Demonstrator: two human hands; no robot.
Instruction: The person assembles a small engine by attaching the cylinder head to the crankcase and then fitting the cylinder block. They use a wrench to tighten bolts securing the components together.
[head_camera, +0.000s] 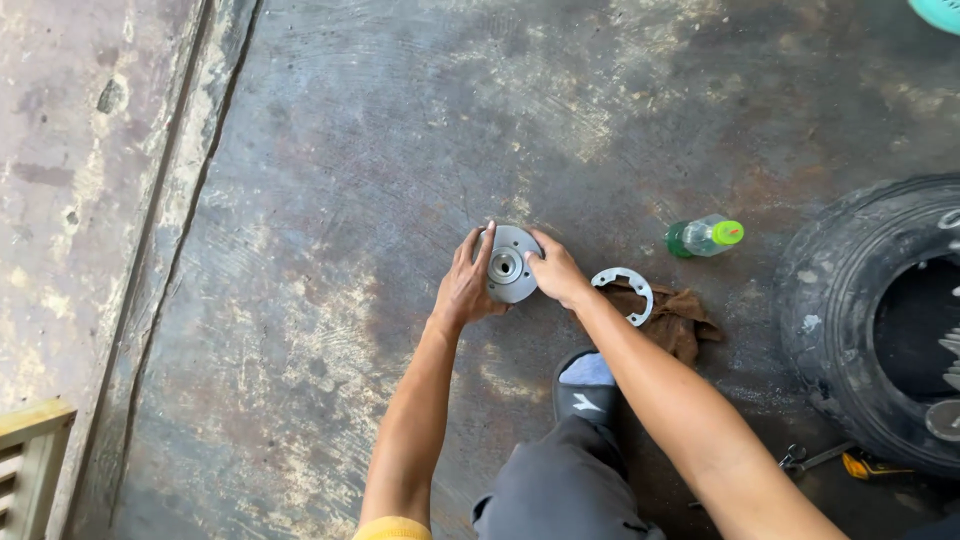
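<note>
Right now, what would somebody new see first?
First, two hands in the middle: the left hand and right hand hold a round grey metal disc on the stained concrete floor. Next, a big black tyre at the right edge and a green-capped bottle lying nearby.

My single head camera looks steeply down from above onto the stained concrete floor (330, 180), arms reaching away from me, hands at mid-frame, fairly near.
</note>
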